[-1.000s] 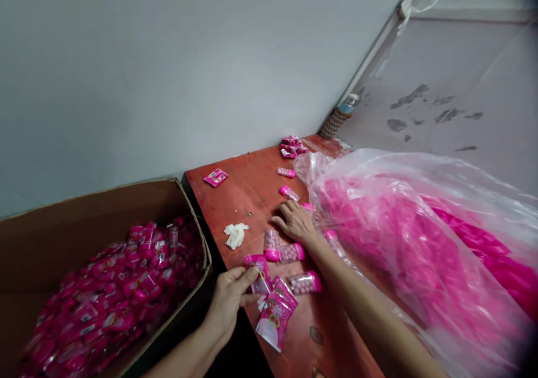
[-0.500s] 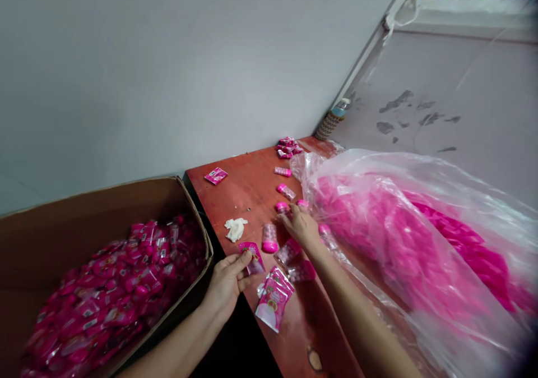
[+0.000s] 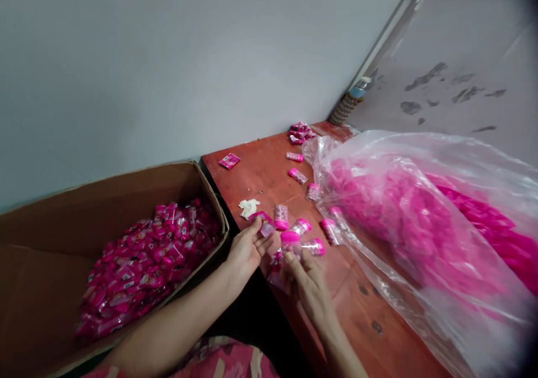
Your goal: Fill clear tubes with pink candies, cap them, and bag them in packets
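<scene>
The right hand (image 3: 309,280) pinches a small bottle (image 3: 291,247) between thumb and fingers, just above the near end of the red table (image 3: 269,170), with its pink cap pointing up and away from the person and its long axis running back toward the palm. The left hand (image 3: 246,250) grips a pink packet (image 3: 263,222) just to the left of it, thumb on top and fingers underneath, the packet slanting away toward the table. The lower part of the held bottle is covered by the right fingers, which are blurred, and the loose packets (image 3: 276,270) beneath are partly hidden and hard to make out. More bottles (image 3: 281,217) lie about the tabletop, their caps facing various ways, near a crumpled white wad (image 3: 249,208). A clear plastic bag (image 3: 399,210) full of pink things, too hazy to tell apart, covers the right side and runs out of view. On the left, a cardboard box (image 3: 37,232), cut off by the picture's edge, holds a heap of packets (image 3: 147,271). A plain pale wall (image 3: 168,58) stands behind; the panel (image 3: 454,36) on the right has dark patches.
</scene>
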Motion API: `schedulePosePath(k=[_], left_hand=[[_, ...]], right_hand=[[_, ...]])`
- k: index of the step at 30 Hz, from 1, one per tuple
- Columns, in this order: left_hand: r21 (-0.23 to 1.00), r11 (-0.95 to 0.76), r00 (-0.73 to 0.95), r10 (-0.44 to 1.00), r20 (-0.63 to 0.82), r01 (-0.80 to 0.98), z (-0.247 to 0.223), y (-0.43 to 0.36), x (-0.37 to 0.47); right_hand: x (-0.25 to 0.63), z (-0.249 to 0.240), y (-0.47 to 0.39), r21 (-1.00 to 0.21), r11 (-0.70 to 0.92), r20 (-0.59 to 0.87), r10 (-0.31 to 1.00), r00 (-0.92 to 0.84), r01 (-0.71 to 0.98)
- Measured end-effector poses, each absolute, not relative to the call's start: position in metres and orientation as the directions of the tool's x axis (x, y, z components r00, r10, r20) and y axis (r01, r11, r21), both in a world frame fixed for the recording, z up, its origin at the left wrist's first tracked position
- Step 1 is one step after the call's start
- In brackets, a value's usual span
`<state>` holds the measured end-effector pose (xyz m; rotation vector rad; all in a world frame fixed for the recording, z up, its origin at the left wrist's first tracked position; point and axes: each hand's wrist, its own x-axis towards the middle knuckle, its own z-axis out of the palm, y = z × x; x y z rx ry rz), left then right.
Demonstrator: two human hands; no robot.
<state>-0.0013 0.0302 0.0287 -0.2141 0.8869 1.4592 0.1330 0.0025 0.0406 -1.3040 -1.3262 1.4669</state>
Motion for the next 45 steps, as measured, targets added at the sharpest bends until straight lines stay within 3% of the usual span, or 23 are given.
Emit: schedulePosePath(k=[6,15,21,23,29,33,36,41,45], left_hand=[[0.398,0.206,-0.057,0.828,-0.557,-0.894,0.033,0.021,0.02],[0.642,0.257,0.036,0.941,-0.336,-0.723,0.044,0.012,0.021],[0.703,0.324,0.128,0.94,-0.317,-0.633,0.039,0.011,0.024],[0.718,0.34,0.148,0.936,-0.318,-0.607,0.038,0.011,0.024],[0.767,0.387,0.22,0.922,-0.319,-0.512,0.042,0.012,0.022],[0.813,0.398,0.272,0.913,-0.305,-0.426,0.041,0.009,0.025],[0.784,0.416,0.26,0.908,-0.33,-0.461,0.039,0.007,0.026],[0.709,0.347,0.112,0.927,-0.357,-0.614,0.039,0.006,0.019],[0.715,0.372,0.186,0.926,-0.328,-0.592,0.041,-0.004,0.023]], right_hand=[[0.127,0.026,-0.014,-0.968,-0.233,-0.246,0.954,-0.172,0.092],[0.134,0.019,-0.018,-0.94,-0.295,-0.239,0.927,-0.29,-0.169],[0.138,0.018,-0.019,-0.984,-0.082,-0.1,0.989,-0.107,0.157],[0.138,0.02,-0.019,-0.981,-0.088,-0.107,0.989,-0.102,0.174],[0.14,0.025,-0.018,-0.958,-0.253,-0.209,0.939,-0.274,-0.137],[0.141,0.022,-0.015,-0.975,-0.21,-0.193,0.961,-0.197,-0.067],[0.141,0.021,-0.017,-0.987,-0.155,-0.146,0.974,-0.172,-0.038],[0.147,0.019,-0.023,-0.932,-0.22,-0.161,0.963,-0.215,-0.288],[0.146,0.018,-0.019,-0.888,-0.25,-0.194,0.965,-0.179,-0.387]])
